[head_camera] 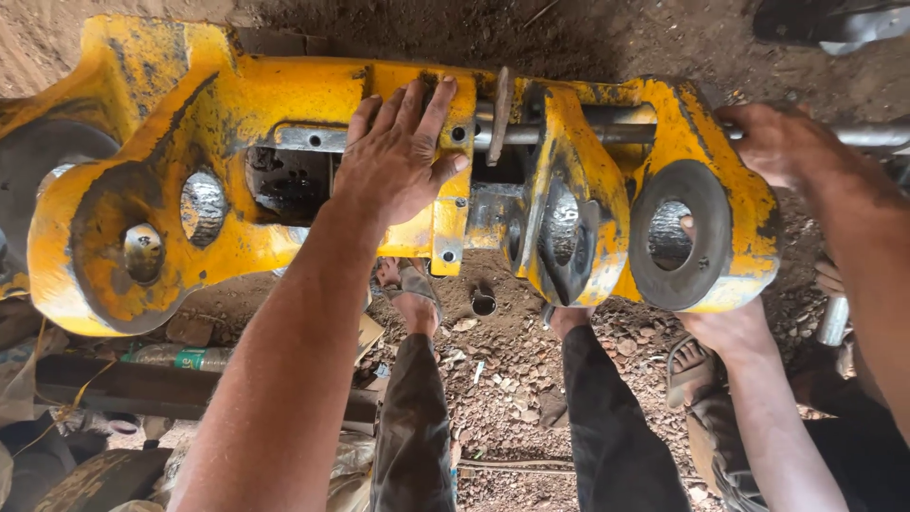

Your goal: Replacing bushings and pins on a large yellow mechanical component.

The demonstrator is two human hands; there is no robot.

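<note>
Left hand (pixel 398 161) fingers spread flat on chipped yellow steel casting (pixel 237 123) (greasy), right hand (pixel 782 142) gripping smooth rod (pixel 872 136)

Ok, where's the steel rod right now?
In the head view, the steel rod runs across the top of the yellow steel bracket, gripped at the right end by the right hand.

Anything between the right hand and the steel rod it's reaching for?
Nothing visible. The right hand is already wrapped around the steel rod at the yellow casting's right end. The left hand lies flat on the casting. Another person's hand supports it from below.
</note>
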